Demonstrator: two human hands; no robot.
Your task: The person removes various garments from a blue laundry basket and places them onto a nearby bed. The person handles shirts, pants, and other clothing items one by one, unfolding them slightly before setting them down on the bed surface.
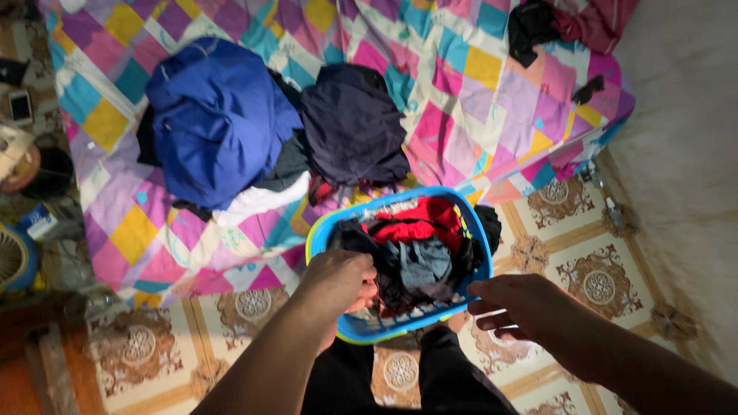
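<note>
A blue plastic laundry basket [321, 240] sits at the near edge of a bed, filled with red, grey and black clothes [411, 253]. My left hand [338, 280] is closed around the basket's near left rim. My right hand [516, 306] reaches in from the right, fingers curled at the near right rim; whether it grips the rim is unclear. On the bed behind the basket lie a blue garment [219, 115] and a dark navy garment [354, 123], with white cloth [257, 201] underneath.
The bed carries a bright patchwork quilt [477, 92]. More dark and maroon clothes [561, 23] lie at its far right corner. The floor has patterned tiles [592, 280]. A phone [20, 106] and a fan [14, 257] are at the left. A pale wall [684, 138] stands right.
</note>
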